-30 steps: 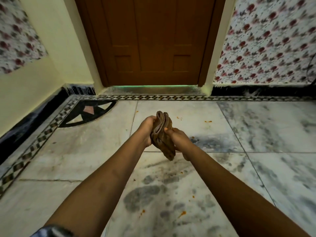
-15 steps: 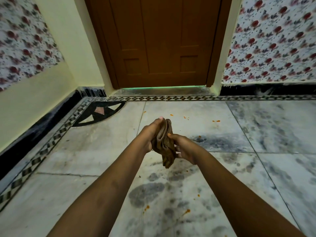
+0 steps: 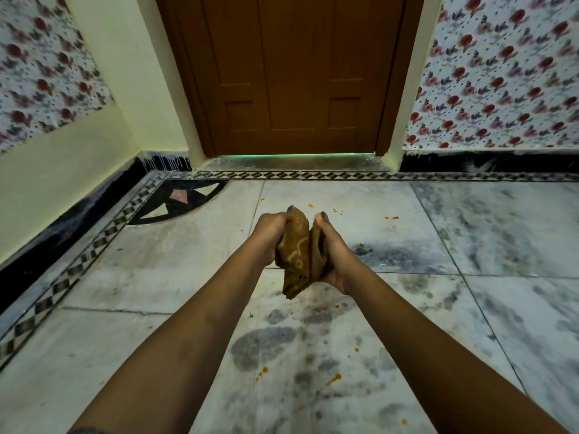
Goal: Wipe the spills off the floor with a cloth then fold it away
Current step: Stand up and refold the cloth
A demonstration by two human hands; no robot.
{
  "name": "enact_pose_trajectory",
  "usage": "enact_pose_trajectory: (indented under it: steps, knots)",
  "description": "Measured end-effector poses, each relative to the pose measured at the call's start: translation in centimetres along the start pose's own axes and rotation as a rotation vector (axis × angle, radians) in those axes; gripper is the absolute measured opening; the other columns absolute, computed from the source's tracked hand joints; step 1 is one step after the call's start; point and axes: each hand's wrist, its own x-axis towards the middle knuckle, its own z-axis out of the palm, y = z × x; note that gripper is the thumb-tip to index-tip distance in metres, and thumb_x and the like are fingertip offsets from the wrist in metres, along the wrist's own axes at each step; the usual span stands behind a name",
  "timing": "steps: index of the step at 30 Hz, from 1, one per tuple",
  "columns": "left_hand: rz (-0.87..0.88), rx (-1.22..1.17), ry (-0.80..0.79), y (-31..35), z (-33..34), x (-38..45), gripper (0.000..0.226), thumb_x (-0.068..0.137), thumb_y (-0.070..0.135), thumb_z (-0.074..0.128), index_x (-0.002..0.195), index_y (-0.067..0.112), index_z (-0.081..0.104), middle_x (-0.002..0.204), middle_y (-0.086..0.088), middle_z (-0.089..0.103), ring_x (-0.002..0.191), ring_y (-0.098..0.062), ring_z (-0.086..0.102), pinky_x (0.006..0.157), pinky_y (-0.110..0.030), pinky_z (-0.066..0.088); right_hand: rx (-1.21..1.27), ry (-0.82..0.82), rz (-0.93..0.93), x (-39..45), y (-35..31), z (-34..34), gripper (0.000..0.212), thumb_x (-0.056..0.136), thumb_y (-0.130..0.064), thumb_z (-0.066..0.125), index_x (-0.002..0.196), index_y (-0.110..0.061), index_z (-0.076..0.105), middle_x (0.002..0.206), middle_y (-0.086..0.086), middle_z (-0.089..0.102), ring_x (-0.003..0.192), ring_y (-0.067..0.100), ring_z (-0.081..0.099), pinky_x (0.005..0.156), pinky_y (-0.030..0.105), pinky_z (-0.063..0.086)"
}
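Note:
A brown patterned cloth (image 3: 297, 255) hangs bunched between my two hands, held out in front of me above the marble floor (image 3: 163, 270). My left hand (image 3: 269, 236) grips its left side and my right hand (image 3: 332, 255) grips its right side, thumbs up at the top edge. A corner of the cloth droops below my hands. Small orange spill spots lie on the floor: one pair near me (image 3: 264, 369), another spot (image 3: 336, 376), and more beyond my hands (image 3: 391, 218). Grey smudges (image 3: 260, 346) mark the tiles below the cloth.
A closed brown wooden door (image 3: 297, 73) stands straight ahead with a stone threshold (image 3: 294, 162). Floral wallpaper (image 3: 501, 73) covers the walls at right and far left. A black skirting and patterned tile border (image 3: 78, 258) run along the left wall and the far edge.
My hands have spread the bunched cloth slightly apart at the top, so its patterned face now shows. The view has shifted a little closer to the door.

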Motion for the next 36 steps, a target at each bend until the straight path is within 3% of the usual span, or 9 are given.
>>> enact_pose_trajectory:
  steps: [2,4,7,12,15,19,26,31,36]
  knots:
    - [0.060,0.119,-0.068,0.1,0.1,-0.3,0.038,0.090,0.041,0.057,0.110,0.008,0.058,0.105,-0.011,0.063,0.086,-0.023,0.060,0.074,-0.032,0.046,-0.044,0.022,-0.006,-0.2,0.0,-0.3,0.057,0.085,-0.061,0.052,0.117,-0.015,0.062,0.112,0.013,0.068,0.105,0.032,0.063,0.095,0.051,0.048]
    - [0.084,0.246,-0.116,-0.1,0.0,-0.4,0.048,0.085,0.029,0.068,0.125,0.006,0.054,0.119,-0.015,0.061,0.097,-0.026,0.060,0.076,-0.033,0.049,-0.086,0.087,-0.003,-0.1,0.0,-0.8,0.050,0.086,-0.043,0.061,0.122,-0.009,0.058,0.114,0.017,0.066,0.103,0.035,0.063,0.092,0.051,0.051]
    - [0.108,0.223,-0.039,0.1,-0.7,-0.5,0.032,0.083,0.005,0.066,0.115,0.001,0.062,0.118,-0.019,0.062,0.093,-0.027,0.059,0.078,-0.034,0.050,-0.199,0.256,0.008,0.0,0.0,-1.7,0.036,0.095,-0.018,0.050,0.126,-0.001,0.052,0.116,0.020,0.063,0.099,0.036,0.062,0.082,0.046,0.054]
    - [0.233,0.296,-0.028,2.0,-1.4,-1.2,0.010,0.098,0.016,0.043,0.100,0.018,0.053,0.107,-0.012,0.057,0.093,-0.025,0.057,0.069,-0.032,0.049,-0.255,0.468,0.027,0.5,0.5,-4.2,0.048,0.099,-0.039,0.036,0.131,-0.005,0.048,0.129,0.014,0.057,0.110,0.034,0.057,0.094,0.043,0.049]
    - [0.321,0.412,-0.044,2.1,-0.8,-1.3,0.017,0.102,0.021,0.032,0.114,0.019,0.043,0.112,-0.013,0.054,0.100,-0.029,0.057,0.078,-0.037,0.049,-0.197,0.410,0.063,-0.2,0.6,-4.5,0.041,0.098,-0.027,0.041,0.133,-0.007,0.047,0.134,0.012,0.052,0.109,0.029,0.052,0.092,0.039,0.041]
    - [0.359,0.473,-0.084,1.8,-0.1,-1.7,0.024,0.102,0.020,0.032,0.124,0.018,0.042,0.121,-0.014,0.052,0.105,-0.030,0.055,0.085,-0.040,0.048,-0.020,0.302,0.123,-0.7,0.8,-3.7,0.056,0.098,-0.044,0.036,0.144,-0.012,0.031,0.147,0.015,0.036,0.131,0.034,0.038,0.104,0.048,0.033]
    - [0.380,0.564,-0.302,3.0,0.5,-3.4,0.032,0.102,0.020,0.034,0.132,0.025,0.044,0.129,-0.011,0.051,0.109,-0.028,0.052,0.084,-0.036,0.048,0.212,0.302,0.140,-0.7,2.5,-1.5,0.071,0.094,-0.062,0.026,0.148,-0.017,0.021,0.152,0.015,0.027,0.134,0.038,0.032,0.107,0.054,0.032]
    - [0.340,0.458,-0.544,3.9,0.1,-4.7,0.022,0.102,0.024,0.037,0.118,0.036,0.047,0.106,0.008,0.056,0.094,-0.010,0.056,0.081,-0.025,0.048,0.382,0.182,0.009,-0.3,2.7,-0.7,0.076,0.092,-0.067,0.013,0.128,-0.013,0.053,0.123,0.016,0.056,0.094,0.031,0.055,0.068,0.035,0.047]
    - [0.239,0.216,-0.596,3.5,-0.7,-4.7,0.023,0.098,0.024,0.043,0.115,0.038,0.050,0.105,0.007,0.060,0.094,-0.013,0.061,0.078,-0.025,0.054,0.468,0.021,-0.010,0.0,3.8,-0.4,0.095,0.076,-0.085,0.020,0.126,-0.013,0.055,0.089,0.014,0.064,0.074,0.033,0.058,0.058,0.041,0.052]
